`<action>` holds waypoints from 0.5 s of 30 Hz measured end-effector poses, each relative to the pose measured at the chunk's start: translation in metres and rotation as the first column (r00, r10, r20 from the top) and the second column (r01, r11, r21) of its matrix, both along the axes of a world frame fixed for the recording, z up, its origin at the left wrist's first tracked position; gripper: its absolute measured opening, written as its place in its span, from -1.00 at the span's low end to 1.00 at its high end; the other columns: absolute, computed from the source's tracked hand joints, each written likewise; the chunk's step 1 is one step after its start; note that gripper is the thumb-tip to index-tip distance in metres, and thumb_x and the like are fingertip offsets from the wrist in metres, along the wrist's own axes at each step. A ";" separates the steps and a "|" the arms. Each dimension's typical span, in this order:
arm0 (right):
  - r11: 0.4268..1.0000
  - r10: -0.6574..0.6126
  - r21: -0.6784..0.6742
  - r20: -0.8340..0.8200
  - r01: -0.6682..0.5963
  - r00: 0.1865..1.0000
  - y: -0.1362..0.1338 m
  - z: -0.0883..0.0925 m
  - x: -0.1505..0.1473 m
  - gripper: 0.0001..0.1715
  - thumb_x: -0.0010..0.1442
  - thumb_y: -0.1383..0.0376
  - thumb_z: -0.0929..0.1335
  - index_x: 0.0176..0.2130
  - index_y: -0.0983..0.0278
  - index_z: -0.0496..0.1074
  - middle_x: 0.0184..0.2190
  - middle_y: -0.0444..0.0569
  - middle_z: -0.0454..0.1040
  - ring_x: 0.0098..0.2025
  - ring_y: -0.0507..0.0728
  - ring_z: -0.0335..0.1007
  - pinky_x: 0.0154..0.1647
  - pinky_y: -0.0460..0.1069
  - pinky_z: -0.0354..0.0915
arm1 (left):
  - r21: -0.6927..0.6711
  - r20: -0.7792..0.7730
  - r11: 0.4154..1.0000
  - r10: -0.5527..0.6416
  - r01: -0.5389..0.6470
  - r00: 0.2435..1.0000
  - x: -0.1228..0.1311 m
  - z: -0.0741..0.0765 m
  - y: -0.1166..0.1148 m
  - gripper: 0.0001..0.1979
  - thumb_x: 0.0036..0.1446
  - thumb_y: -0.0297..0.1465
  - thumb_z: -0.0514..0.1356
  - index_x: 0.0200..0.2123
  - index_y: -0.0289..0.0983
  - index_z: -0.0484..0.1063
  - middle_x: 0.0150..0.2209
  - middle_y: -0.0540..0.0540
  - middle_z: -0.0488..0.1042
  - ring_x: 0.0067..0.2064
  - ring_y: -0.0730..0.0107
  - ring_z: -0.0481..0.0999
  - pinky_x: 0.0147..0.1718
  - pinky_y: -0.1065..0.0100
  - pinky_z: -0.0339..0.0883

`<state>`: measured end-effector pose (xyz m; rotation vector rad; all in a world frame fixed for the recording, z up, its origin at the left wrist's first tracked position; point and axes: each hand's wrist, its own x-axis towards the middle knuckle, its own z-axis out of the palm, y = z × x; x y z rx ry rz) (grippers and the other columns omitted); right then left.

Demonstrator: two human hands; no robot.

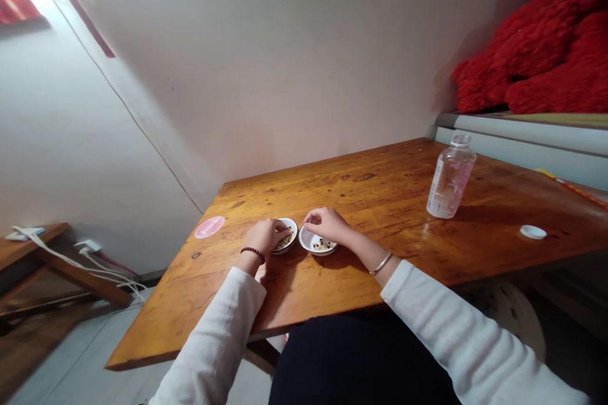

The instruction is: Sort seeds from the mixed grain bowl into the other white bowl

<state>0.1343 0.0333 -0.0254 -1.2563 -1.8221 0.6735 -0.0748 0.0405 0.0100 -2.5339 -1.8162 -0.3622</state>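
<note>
Two small white bowls stand side by side on the wooden table. My left hand (266,235) reaches over the rim of the left bowl (296,236), its bent fingers down at the mixed light and dark beans or grains (285,241). Above the right bowl (306,240) is my right hand (329,225), thumb and forefinger pinched together near the far left rim. Whatever either hand's fingers hold is too small or hidden to make out. A few light and dark beans or grains (323,245) lie in the right bowl.
An uncapped clear plastic bottle (450,183) stands on the table (380,196) at the right, with a white cap (532,232) nearby. A round pink sticker (209,227) is at the left edge. Behind the table is a wall (294,76); cables (95,269) hang at far left.
</note>
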 end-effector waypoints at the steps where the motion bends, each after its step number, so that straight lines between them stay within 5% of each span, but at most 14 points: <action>1: 1.000 -0.003 0.006 0.003 0.003 1.000 0.000 0.000 0.000 -0.83 0.02 0.25 0.38 -0.35 0.22 0.56 -0.39 -0.08 0.57 -0.33 0.08 0.46 -0.33 -0.10 0.29 | -0.001 -0.007 1.000 -0.006 0.006 1.000 0.000 0.000 0.000 -0.74 0.01 -0.07 0.22 -0.38 -0.07 0.60 -0.34 -0.11 0.60 -0.31 0.15 0.54 -0.44 0.36 0.20; 15: 1.000 -0.017 0.026 0.032 0.016 0.999 0.000 0.000 0.000 -0.82 0.03 0.24 0.37 -0.35 0.21 0.57 -0.40 -0.08 0.56 -0.33 0.06 0.44 -0.34 -0.11 0.26 | 0.023 0.061 1.000 0.011 -0.012 0.998 0.007 0.002 -0.003 -0.83 0.14 -0.30 0.12 -0.31 -0.20 0.49 -0.28 -0.10 0.58 -0.26 0.25 0.52 -0.36 0.39 0.24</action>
